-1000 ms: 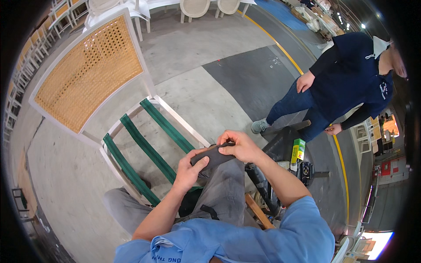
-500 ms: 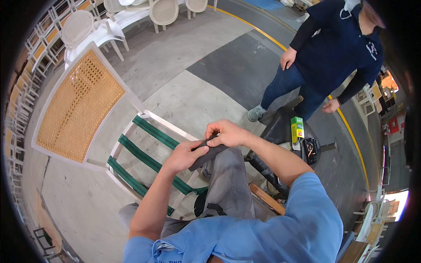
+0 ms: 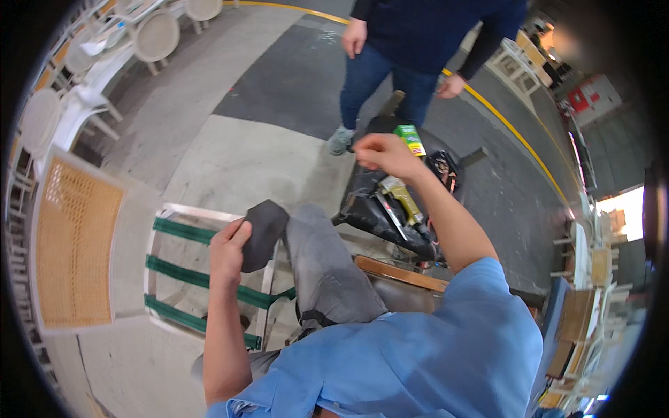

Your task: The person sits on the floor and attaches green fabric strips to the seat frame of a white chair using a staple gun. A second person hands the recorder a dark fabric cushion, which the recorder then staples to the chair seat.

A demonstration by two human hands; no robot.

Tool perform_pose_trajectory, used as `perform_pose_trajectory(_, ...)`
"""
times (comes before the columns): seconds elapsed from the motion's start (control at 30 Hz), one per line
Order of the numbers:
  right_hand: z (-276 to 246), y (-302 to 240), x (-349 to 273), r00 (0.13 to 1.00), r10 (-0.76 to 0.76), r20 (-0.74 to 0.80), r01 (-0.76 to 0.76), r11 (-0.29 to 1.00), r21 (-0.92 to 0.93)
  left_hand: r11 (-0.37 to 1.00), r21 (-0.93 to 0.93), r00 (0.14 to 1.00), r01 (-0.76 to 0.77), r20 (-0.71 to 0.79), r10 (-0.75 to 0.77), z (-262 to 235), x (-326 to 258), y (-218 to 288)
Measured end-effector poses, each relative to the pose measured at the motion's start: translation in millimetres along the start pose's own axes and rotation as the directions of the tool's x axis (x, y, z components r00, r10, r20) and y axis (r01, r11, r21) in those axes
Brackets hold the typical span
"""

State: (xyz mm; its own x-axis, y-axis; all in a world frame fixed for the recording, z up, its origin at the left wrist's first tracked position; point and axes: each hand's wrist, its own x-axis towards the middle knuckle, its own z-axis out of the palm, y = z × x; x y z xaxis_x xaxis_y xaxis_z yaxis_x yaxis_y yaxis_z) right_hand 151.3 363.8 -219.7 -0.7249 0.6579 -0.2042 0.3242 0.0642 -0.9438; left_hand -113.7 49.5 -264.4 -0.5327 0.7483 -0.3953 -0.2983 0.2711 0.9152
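Note:
My left hand [image 3: 226,254] pinches a dark grey, flexible-looking sheet [image 3: 265,235] between thumb and fingers, beside my knee. Behind it stands a pale chair frame with green webbing straps [image 3: 182,272] across its seat and a woven cane back [image 3: 78,254]. Out to the right, my right hand [image 3: 391,156] is raised over a black seat-like surface [image 3: 357,195]. Its fingers are curled together and slightly blurred, so anything in them is hidden. Nearest to it are a green and yellow box [image 3: 411,141], an olive-yellow tool [image 3: 404,198] and a dark tray of small items [image 3: 443,167].
A person in dark clothes [image 3: 435,42] stands just beyond the black surface, arms hanging down. A wooden bar [image 3: 401,272] lies beside my right thigh. Rows of pale chairs [image 3: 155,36] line the far left, with more furniture [image 3: 578,320] at the right.
My right hand has left the sheet and moved right, over the black surface. My left hand keeps hold of the sheet, now more spread out. The view has swung to the right.

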Motion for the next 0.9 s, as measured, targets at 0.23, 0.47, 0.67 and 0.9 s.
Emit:
perform_pose_trajectory(0.23,-60,128,-106,0.843,0.385,-0.376,-0.528,0.46,-0.714,0.985,-0.156,0.996,-0.076,-0.065,0.066,11,10,-8)
perform_pose_trajectory(0.47,-38,131,-93,0.794,0.387,-0.469,-0.606,0.561,-0.564,1.0,-0.009,0.996,-0.019,-0.086,0.018,16,2,1)
perform_pose_trajectory(0.67,-10,82,-114,0.906,0.095,-0.413,-0.229,0.93,-0.289,0.998,0.069,0.993,0.005,-0.116,0.003,30,-3,-2)
perform_pose_trajectory(0.9,72,-82,-119,0.98,0.192,0.045,-0.193,0.981,0.013,0.93,0.368,0.978,-0.01,-0.191,0.086,56,-25,-17)
